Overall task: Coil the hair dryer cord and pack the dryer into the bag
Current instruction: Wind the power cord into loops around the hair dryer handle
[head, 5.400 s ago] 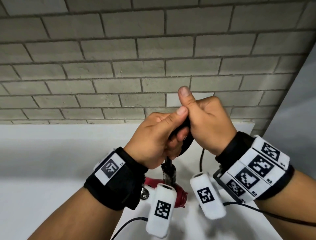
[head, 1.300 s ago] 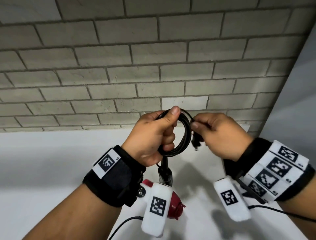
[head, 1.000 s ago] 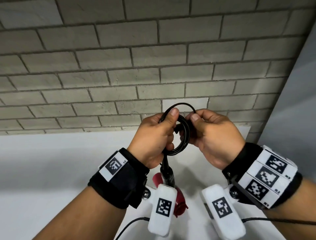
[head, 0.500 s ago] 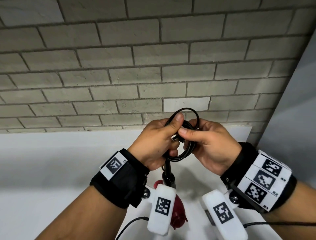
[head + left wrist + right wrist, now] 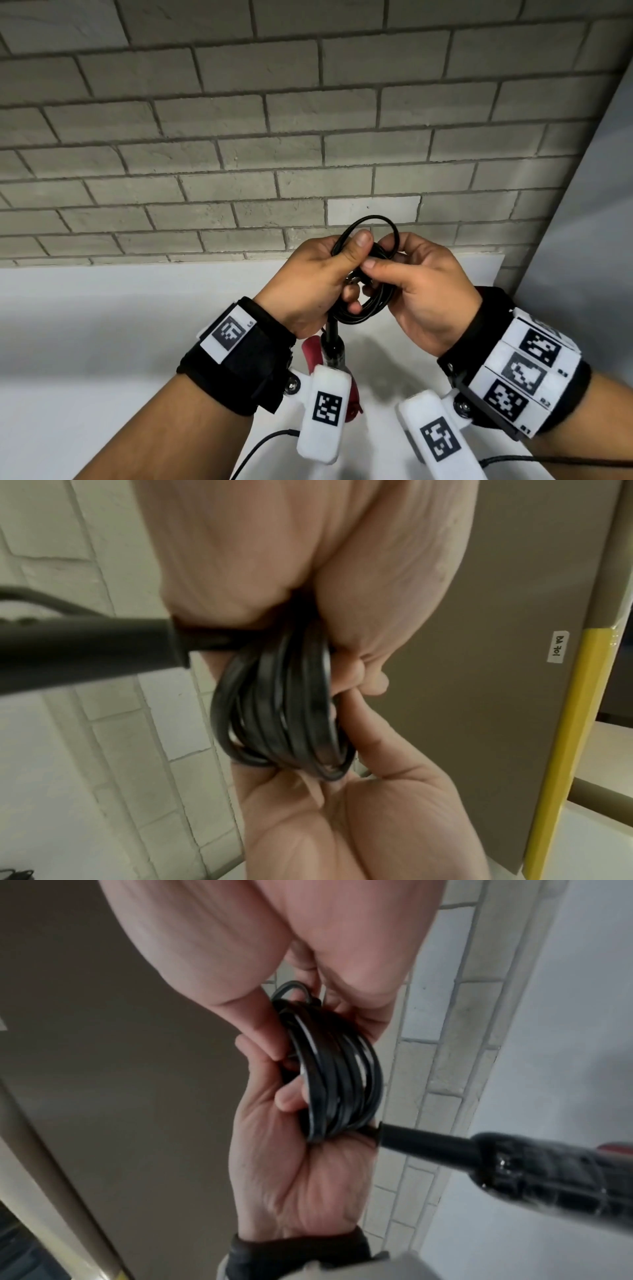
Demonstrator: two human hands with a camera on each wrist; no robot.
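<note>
The black cord is wound into a tight coil held up in front of the brick wall. My left hand grips the coil, thumb on top, fingers through the loops. My right hand pinches the coil's right side between thumb and fingers, with one loose loop standing above. The red hair dryer hangs below by its black handle, mostly hidden behind the left wrist camera. The handle juts out from the coil. No bag is in view.
A grey brick wall fills the background. Below it lies a white table, ending at the right near a grey panel. The left wrist view shows a grey cabinet with a yellow edge.
Since a second ago my right hand has closed in on the coil and its thumb now pinches the right side. The loose loop on top has grown slightly. The dryer hangs much as before.
</note>
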